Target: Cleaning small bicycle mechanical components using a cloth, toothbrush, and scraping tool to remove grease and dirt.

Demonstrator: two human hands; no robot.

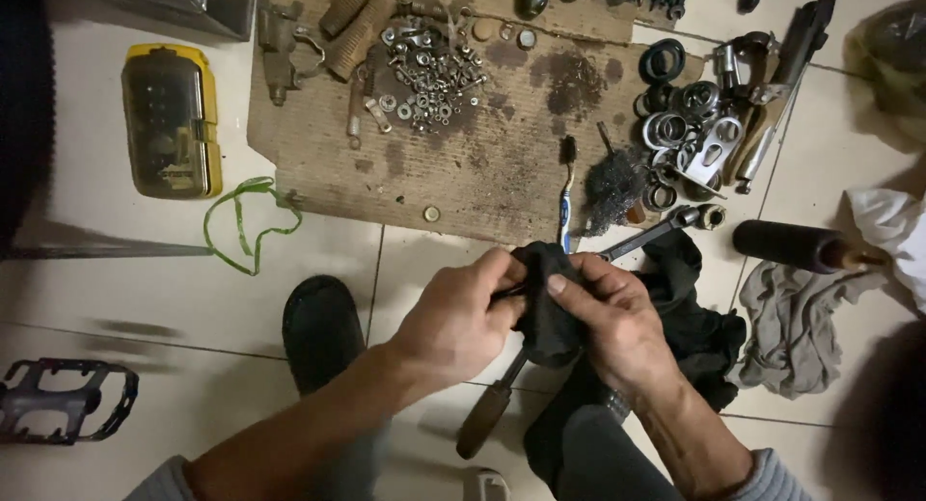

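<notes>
Both hands meet at the centre of the view over a tiled floor. My left hand (461, 318) pinches a small dark part that is mostly hidden by a black rag (550, 303). My right hand (612, 318) presses the rag around that part, thumb on top. The rag trails off to the right into a larger heap of black cloth (699, 313). A long tool with a brown handle (487, 419) lies on the floor under my hands.
A stained cardboard sheet (482, 154) carries a pile of nuts and washers (429, 72), a toothbrush (566, 188) and steel wool (614, 188). Bearings and rings (690, 125) lie to the right, with a wrench (656, 233), a dark bottle (791, 245) and grey rag (796, 323). A yellow case (172, 120), green strap (246, 221), pedal (63, 400) and black shoe (323, 327) are at the left.
</notes>
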